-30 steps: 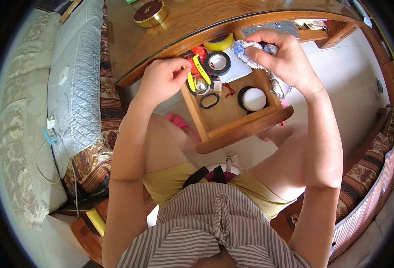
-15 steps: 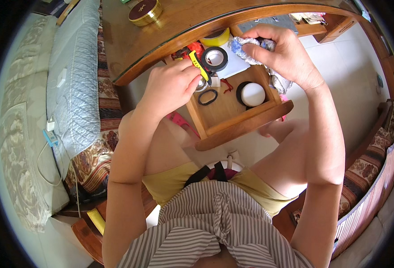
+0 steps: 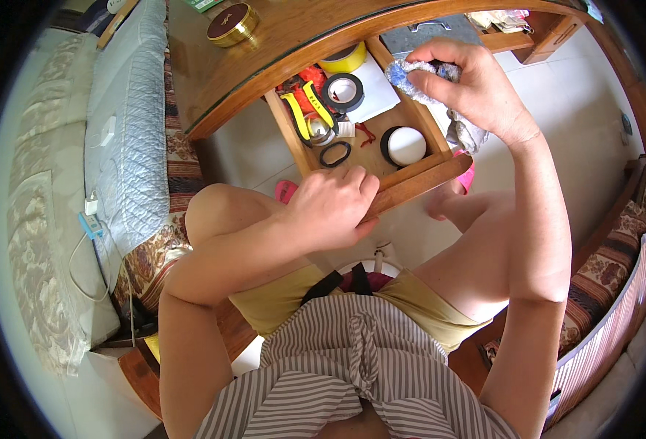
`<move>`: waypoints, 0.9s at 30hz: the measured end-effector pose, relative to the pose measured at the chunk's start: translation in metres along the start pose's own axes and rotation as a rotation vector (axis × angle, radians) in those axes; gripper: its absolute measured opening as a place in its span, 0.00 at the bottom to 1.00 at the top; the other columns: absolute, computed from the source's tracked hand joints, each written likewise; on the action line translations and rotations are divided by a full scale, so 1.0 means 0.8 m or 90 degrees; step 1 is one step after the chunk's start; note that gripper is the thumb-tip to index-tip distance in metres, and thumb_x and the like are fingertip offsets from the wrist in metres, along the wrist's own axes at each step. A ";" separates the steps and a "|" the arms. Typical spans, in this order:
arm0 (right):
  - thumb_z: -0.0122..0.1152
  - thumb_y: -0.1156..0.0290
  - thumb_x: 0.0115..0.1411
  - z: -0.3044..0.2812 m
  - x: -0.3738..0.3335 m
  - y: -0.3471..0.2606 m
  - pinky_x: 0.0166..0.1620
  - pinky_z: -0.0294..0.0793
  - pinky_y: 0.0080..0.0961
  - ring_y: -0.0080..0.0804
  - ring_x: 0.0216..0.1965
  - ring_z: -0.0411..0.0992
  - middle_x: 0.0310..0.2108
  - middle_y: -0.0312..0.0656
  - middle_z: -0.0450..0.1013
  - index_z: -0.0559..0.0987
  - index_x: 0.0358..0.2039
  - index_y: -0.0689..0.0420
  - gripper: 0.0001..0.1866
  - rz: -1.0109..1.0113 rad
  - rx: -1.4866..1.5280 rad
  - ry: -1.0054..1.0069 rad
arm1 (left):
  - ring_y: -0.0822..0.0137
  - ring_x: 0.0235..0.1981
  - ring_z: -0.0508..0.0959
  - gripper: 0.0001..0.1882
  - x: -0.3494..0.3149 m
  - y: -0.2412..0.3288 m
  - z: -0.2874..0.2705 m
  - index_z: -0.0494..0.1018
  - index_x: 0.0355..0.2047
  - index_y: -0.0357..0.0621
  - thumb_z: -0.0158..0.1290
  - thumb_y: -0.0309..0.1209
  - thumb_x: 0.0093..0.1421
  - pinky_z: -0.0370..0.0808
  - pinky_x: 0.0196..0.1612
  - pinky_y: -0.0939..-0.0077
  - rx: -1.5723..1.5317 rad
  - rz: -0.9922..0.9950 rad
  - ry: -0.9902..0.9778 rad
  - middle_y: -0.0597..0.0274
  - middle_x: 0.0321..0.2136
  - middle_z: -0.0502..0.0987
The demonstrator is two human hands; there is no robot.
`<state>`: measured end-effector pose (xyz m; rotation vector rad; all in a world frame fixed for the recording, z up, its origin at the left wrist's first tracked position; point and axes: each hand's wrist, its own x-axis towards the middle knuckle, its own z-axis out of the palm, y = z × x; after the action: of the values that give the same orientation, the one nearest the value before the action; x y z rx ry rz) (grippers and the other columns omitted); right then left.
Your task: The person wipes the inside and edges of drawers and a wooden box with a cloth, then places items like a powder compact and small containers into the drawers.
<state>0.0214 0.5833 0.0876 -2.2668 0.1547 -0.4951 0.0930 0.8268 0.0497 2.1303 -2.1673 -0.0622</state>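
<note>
- Below the curved wooden worktop (image 3: pixel 279 55) — an open wooden drawer (image 3: pixel 418 183), pulled out over the person's knees.
- Left hand (image 3: pixel 330 208): fingers curled over the drawer's front edge, gripping it.
- Right hand (image 3: pixel 469 88): raised above the drawer's right side, pinched shut on a blue-and-white cloth (image 3: pixel 411 73).
- Drawer contents — black tape roll (image 3: pixel 342 91), yellow-handled pliers (image 3: pixel 308 113), round white lid (image 3: pixel 405 146).

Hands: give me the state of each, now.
Left hand: closed on the drawer front edge.
Right hand: shut on a blue-white cloth, held above the drawer.
</note>
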 end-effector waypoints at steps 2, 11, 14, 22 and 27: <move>0.64 0.67 0.52 -0.002 -0.001 -0.002 0.39 0.73 0.24 0.28 0.33 0.75 0.31 0.44 0.78 0.79 0.39 0.62 0.16 0.000 0.004 0.001 | 0.60 0.23 0.76 0.23 0.002 0.000 -0.002 0.67 0.29 0.39 0.63 0.43 0.43 0.74 0.23 0.68 -0.027 -0.029 -0.007 0.57 0.24 0.69; 0.62 0.65 0.54 -0.012 -0.007 0.004 0.42 0.72 0.22 0.25 0.33 0.73 0.32 0.39 0.77 0.80 0.40 0.58 0.14 0.055 -0.111 0.026 | 0.58 0.23 0.77 0.21 0.003 0.002 -0.004 0.67 0.28 0.41 0.63 0.41 0.43 0.75 0.23 0.67 -0.023 -0.023 -0.018 0.57 0.24 0.71; 0.60 0.62 0.55 -0.021 -0.004 -0.027 0.38 0.73 0.25 0.27 0.32 0.74 0.30 0.39 0.77 0.80 0.40 0.55 0.14 0.119 -0.140 -0.025 | 0.57 0.24 0.78 0.21 0.002 0.002 -0.007 0.67 0.28 0.41 0.63 0.41 0.44 0.75 0.24 0.66 -0.009 -0.038 -0.038 0.57 0.24 0.72; 0.60 0.64 0.54 -0.009 -0.003 0.002 0.36 0.72 0.27 0.28 0.29 0.73 0.26 0.42 0.76 0.80 0.37 0.60 0.14 0.075 0.024 -0.041 | 0.54 0.26 0.78 0.22 0.007 0.007 -0.011 0.67 0.30 0.40 0.62 0.43 0.45 0.75 0.26 0.64 -0.006 -0.088 -0.084 0.55 0.26 0.74; 0.61 0.66 0.54 -0.019 -0.003 0.003 0.33 0.72 0.23 0.23 0.27 0.72 0.25 0.39 0.76 0.80 0.36 0.60 0.13 0.073 -0.041 -0.002 | 0.54 0.27 0.79 0.24 0.008 0.008 -0.009 0.67 0.32 0.40 0.62 0.46 0.47 0.75 0.27 0.63 0.020 -0.084 -0.086 0.53 0.27 0.74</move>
<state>0.0132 0.5720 0.0943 -2.3061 0.3021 -0.4311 0.0874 0.8205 0.0582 2.3486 -2.1069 -0.1886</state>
